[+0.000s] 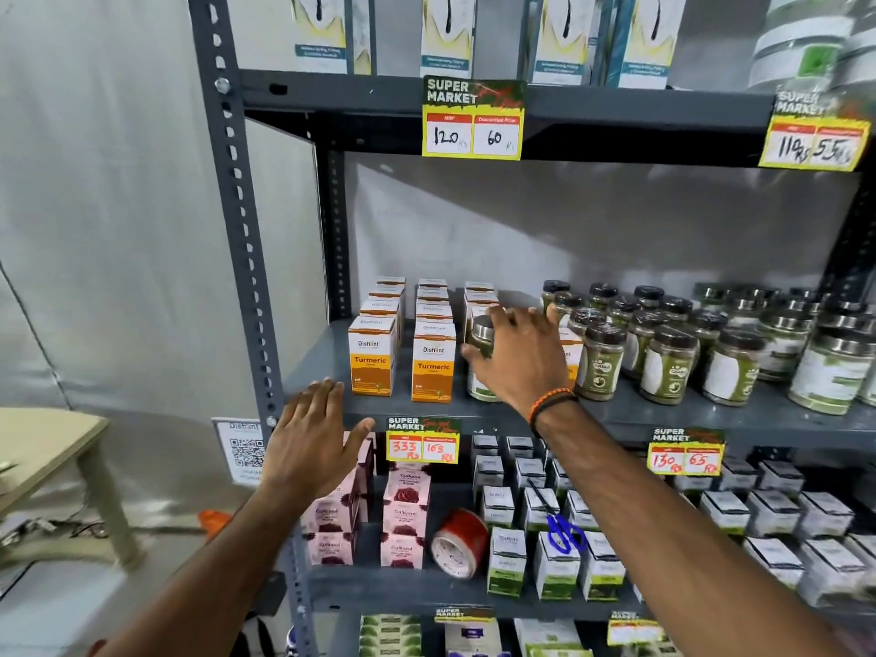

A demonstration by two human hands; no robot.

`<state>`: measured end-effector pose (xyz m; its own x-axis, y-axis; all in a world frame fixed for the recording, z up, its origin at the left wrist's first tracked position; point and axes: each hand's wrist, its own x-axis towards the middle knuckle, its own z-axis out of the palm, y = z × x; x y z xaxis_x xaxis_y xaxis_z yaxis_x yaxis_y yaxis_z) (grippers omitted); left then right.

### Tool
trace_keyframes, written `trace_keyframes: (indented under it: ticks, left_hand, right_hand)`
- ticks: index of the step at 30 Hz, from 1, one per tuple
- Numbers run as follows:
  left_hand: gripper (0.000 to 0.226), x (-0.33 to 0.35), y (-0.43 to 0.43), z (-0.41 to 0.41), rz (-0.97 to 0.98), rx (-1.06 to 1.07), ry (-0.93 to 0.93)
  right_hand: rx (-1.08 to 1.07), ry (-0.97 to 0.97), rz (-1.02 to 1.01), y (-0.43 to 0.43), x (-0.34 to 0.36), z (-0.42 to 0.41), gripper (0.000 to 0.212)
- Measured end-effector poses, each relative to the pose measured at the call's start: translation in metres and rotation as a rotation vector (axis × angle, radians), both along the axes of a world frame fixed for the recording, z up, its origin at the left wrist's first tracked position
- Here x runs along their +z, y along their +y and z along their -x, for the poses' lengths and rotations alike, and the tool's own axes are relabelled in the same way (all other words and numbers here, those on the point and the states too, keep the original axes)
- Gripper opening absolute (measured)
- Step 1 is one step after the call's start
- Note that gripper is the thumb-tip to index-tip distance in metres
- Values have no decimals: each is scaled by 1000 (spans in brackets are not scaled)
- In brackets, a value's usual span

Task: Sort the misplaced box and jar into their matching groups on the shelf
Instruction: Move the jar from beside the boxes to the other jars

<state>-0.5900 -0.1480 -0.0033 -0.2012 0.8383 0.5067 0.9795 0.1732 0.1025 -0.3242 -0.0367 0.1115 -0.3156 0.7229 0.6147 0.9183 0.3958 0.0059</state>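
On the middle shelf [426, 405], orange-and-white turmeric boxes [372, 355] stand in rows at the left. A jar with a silver lid [481, 339] stands at the front of the third box row. My right hand [519, 358] reaches over it, fingers spread around the jar, thumb at its left side; whether it grips is unclear. Partly hidden behind that hand, a lone turmeric box [571, 355] stands among the dark-lidded green jars [604, 362]. My left hand [313, 433] hovers open and flat in front of the shelf's front edge, holding nothing.
Silver-lidded jars [829, 367] fill the right end of the shelf. Below are pink boxes [403, 519], a red tape roll [460, 542], blue-handled scissors [561, 533] and white boxes [725, 514]. Price tags [422, 445] hang on shelf edges. A beige table [52, 448] stands left.
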Motion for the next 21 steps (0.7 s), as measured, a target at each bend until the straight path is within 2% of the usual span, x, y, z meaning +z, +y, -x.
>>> trace_keyframes:
  ticks: [8,11,14,17,21]
  left_hand:
    - [90,-1,0,0,5,5,1]
    - [91,0,0,-1,13,9,-4]
    - [91,3,-3,-1,27,3,-15]
    - [91,9,-7,-3,60,-9,3]
    - [78,16,-20,-12,40,-29,-7]
  right_hand:
    - [5,95,-49,6,-6,-3,58]
    - [50,124,-97,4,-5,-4,62]
    - [129,255,-127,-5,-3,-7,69]
    - [219,457,-180,-23,2,-22,65]
    - [286,641,-201,-49,9,-62,61]
